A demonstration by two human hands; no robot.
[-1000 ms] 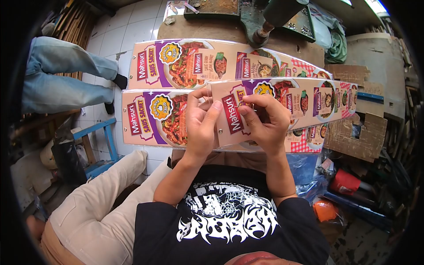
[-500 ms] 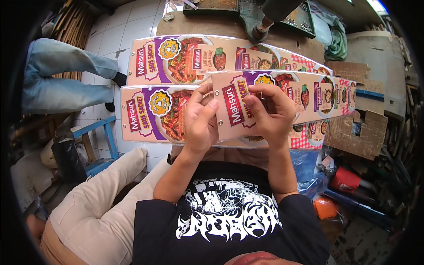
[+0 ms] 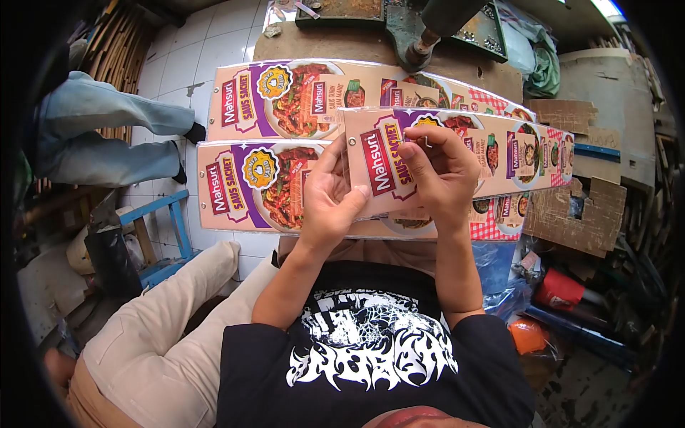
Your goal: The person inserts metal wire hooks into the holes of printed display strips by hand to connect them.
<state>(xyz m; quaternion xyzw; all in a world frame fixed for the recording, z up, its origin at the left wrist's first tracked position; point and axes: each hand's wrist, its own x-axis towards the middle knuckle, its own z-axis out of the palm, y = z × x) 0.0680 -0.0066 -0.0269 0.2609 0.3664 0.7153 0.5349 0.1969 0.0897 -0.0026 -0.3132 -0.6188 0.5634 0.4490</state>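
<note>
Peach sign [image 3: 499, 160] sits over two other signs [image 3: 221, 187], left hand [image 3: 328, 196] gripping its end; right hand [image 3: 448, 175] pinches a small shiny bit [image 3: 427, 142]. Loose pinch could drop it; slack left grip, sign slides.

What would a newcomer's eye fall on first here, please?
Most likely the bright Mahsuri strip in the centre, its left end held by the left hand, with two similar strips partly behind it. Next, perhaps, the right hand over the strip, pinching a tiny shiny thing. Below, the black shirt shows bold white lettering.
</note>
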